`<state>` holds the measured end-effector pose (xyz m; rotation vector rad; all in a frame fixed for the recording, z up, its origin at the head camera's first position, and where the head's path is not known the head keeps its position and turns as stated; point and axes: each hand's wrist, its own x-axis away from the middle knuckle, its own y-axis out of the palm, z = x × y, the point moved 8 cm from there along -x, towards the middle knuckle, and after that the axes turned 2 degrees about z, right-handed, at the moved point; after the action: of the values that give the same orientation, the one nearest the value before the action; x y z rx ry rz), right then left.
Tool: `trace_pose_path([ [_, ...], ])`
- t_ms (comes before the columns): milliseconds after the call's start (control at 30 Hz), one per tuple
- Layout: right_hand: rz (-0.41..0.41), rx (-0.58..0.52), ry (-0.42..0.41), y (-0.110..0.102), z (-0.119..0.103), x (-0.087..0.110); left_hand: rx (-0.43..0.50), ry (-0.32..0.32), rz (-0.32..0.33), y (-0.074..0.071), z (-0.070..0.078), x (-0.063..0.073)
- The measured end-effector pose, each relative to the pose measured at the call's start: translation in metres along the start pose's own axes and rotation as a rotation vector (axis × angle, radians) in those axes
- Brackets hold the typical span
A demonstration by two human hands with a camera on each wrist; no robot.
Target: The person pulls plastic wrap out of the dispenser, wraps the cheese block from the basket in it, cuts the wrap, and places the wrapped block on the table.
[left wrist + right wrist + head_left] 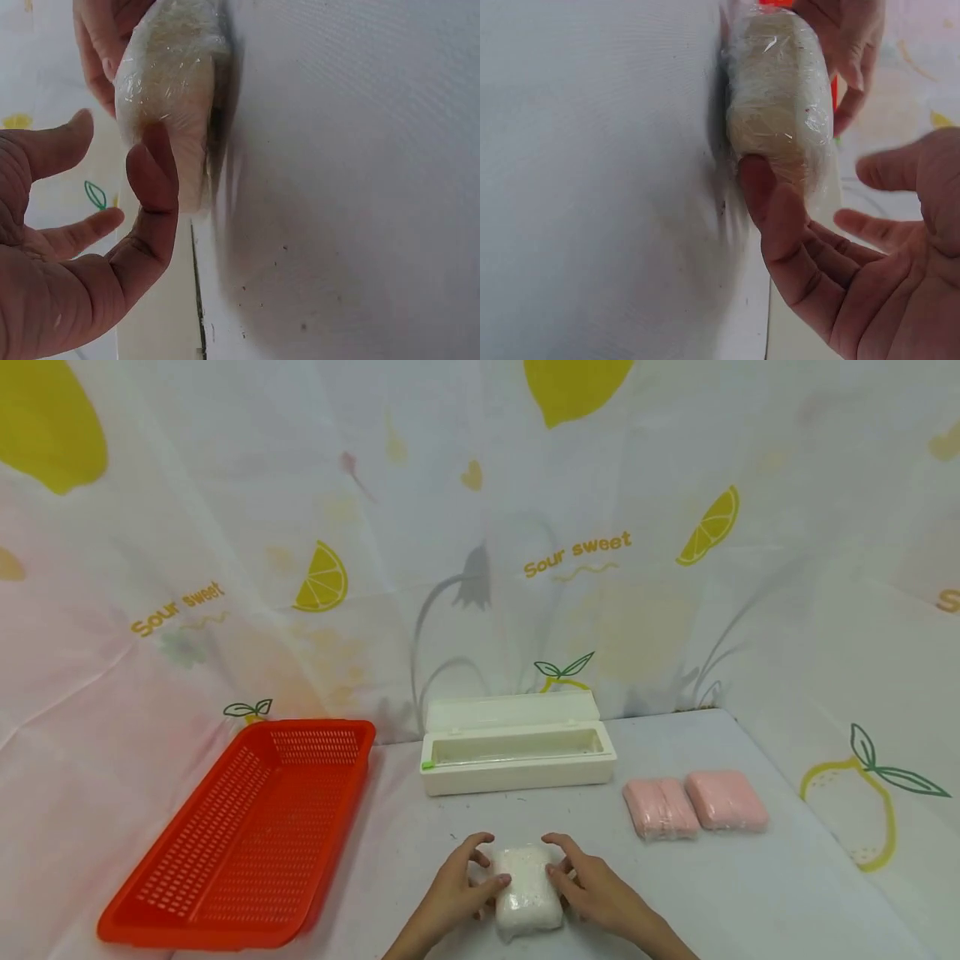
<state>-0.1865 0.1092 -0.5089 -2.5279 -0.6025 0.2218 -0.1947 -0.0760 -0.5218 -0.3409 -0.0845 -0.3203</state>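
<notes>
A white block wrapped in clear plastic film (528,893) lies on the table at the near middle, between the two hands. My left hand (463,881) is at its left side, fingers loosely bent and spread; in the left wrist view a bent fingertip (154,161) overlaps the block's side while the thumb stands apart. On the opposite side is my right hand (596,893), also loosely bent. Its fingertip (757,180) is right at the lower end of the block in the right wrist view, with the thumb off the wrap.
A red perforated basket (322,893) stands at the left. Behind the block is a long white box (517,777) with its lid raised and a green tab at its left corner. Two pink wrapped blocks (660,808) lie side by side at the right. Lemon-print cloth hangs around the table.
</notes>
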Motion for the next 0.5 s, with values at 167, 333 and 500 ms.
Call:
trace_pose_path([
  [167,-0.027,0.015,-0.059,0.0015,-0.0043,0.0016,-0.207,0.107,0.023,0.0004,0.0091,0.0035],
  [333,-0.043,0.0,-0.02,0.0057,-0.0003,0.0016,-0.241,0.094,0.041,0.0041,0.0079,0.0049],
  [500,-0.03,-0.001,-0.007,0.0072,0.0035,0.0008,-0.261,0.121,0.051,0.0075,0.0078,0.004],
])
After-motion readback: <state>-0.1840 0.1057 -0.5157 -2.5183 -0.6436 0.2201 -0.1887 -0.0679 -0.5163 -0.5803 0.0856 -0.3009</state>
